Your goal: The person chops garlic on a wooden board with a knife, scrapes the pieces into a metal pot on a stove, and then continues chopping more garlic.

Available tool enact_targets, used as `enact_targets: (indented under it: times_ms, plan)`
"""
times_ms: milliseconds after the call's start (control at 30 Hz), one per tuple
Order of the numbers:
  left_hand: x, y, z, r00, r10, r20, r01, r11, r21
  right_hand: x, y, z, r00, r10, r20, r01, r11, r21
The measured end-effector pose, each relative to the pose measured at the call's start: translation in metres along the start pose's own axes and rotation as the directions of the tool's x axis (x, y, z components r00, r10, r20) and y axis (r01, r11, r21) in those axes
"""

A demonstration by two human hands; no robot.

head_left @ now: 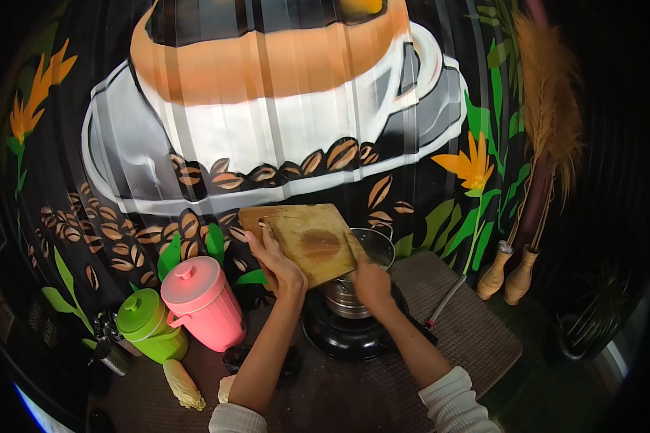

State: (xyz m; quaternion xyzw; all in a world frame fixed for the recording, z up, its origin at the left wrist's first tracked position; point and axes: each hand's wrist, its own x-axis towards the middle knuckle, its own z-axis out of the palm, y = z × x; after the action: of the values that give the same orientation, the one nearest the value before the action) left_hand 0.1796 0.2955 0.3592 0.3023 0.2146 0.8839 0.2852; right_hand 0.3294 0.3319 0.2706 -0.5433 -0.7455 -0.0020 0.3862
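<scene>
A wooden cutting board [303,234] is held up and tilted beside a metal pot [348,299], which sits on a black round stove [343,335]. My left hand [276,260] supports the board at its left side, with the thumb and fingers along its face and edge. Over the pot, my right hand [372,283] is closed around a handle, and a dark blade-like tool reaches from it along the board's right edge. What the tool is cannot be made out clearly. The pot's rim shows behind the right hand; its contents are mostly hidden.
A pink lidded pitcher [208,307] and a green one [150,328] stand at the left, with a pale cabbage [183,385] in front. A hose [448,299] runs right of the stove. Two vases [521,274] stand beyond the table's right edge.
</scene>
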Motion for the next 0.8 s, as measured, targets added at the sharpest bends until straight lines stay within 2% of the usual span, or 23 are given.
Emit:
enact_targets:
  times_ms: [67, 100, 133, 167, 233, 300, 367, 433, 567, 633, 700, 767, 800]
  plan:
    - [0.003, -0.002, -0.005, 1.0, 0.002, -0.006, -0.002, 1.0, -0.002, -0.002, 0.014, -0.001, 0.999, 0.05, -0.008, -0.05, 0.999, -0.021]
    - [0.004, -0.002, -0.008, 0.998, -0.026, 0.055, 0.024, 0.999, 0.028, -0.003, 0.007, -0.008, 0.999, 0.047, -0.006, -0.047, 0.999, -0.021]
    - [0.004, -0.001, -0.008, 0.992, -0.056, 0.116, 0.05, 0.997, 0.057, -0.005, -0.006, -0.024, 1.0, 0.013, -0.021, -0.011, 0.998, 0.066]
    - [0.002, -0.002, -0.007, 0.992, -0.056, 0.113, 0.05, 0.997, 0.056, -0.007, -0.018, -0.033, 0.999, -0.018, -0.037, 0.024, 0.988, 0.152]
    - [-0.006, 0.002, 0.002, 0.985, -0.075, 0.153, 0.071, 0.997, 0.027, -0.007, -0.036, -0.032, 0.996, -0.082, -0.029, 0.086, 0.975, 0.203]
    - [-0.016, 0.009, 0.017, 0.991, -0.05, 0.128, 0.047, 0.999, 0.025, -0.006, -0.055, -0.027, 0.944, -0.314, -0.1, 0.329, 0.902, 0.279]
    - [-0.021, 0.008, 0.018, 0.994, -0.029, 0.102, 0.026, 0.999, 0.03, -0.006, -0.063, -0.021, 0.945, -0.319, -0.068, 0.325, 0.903, 0.282]
    - [-0.018, 0.007, 0.018, 0.999, -0.033, 0.039, 0.031, 0.998, 0.049, 0.0, -0.066, -0.018, 0.986, -0.164, -0.002, 0.162, 0.971, 0.176]
    - [-0.013, 0.0, 0.009, 0.998, -0.043, 0.04, 0.043, 0.999, 0.02, 0.003, -0.033, -0.007, 0.996, -0.057, -0.073, 0.061, 0.997, 0.051]
    - [-0.004, -0.007, -0.002, 0.997, -0.06, 0.056, 0.058, 0.997, 0.047, 0.003, -0.012, -0.012, 0.998, 0.049, 0.028, -0.049, 0.999, 0.011]
    - [-0.003, -0.003, -0.004, 0.999, -0.042, 0.007, 0.042, 0.999, 0.028, 0.002, 0.007, -0.022, 0.994, 0.109, 0.027, -0.108, 0.994, -0.012]
    - [0.003, -0.002, -0.01, 0.999, -0.039, 0.015, 0.039, 0.999, -0.001, 0.002, 0.02, -0.039, 0.971, 0.174, 0.162, -0.224, 0.9, 0.375]
    - [0.003, 0.002, -0.007, 0.999, -0.035, -0.013, 0.034, 0.999, -0.035, 0.0, 0.027, -0.035, 0.993, 0.116, -0.008, -0.098, 0.866, 0.491]
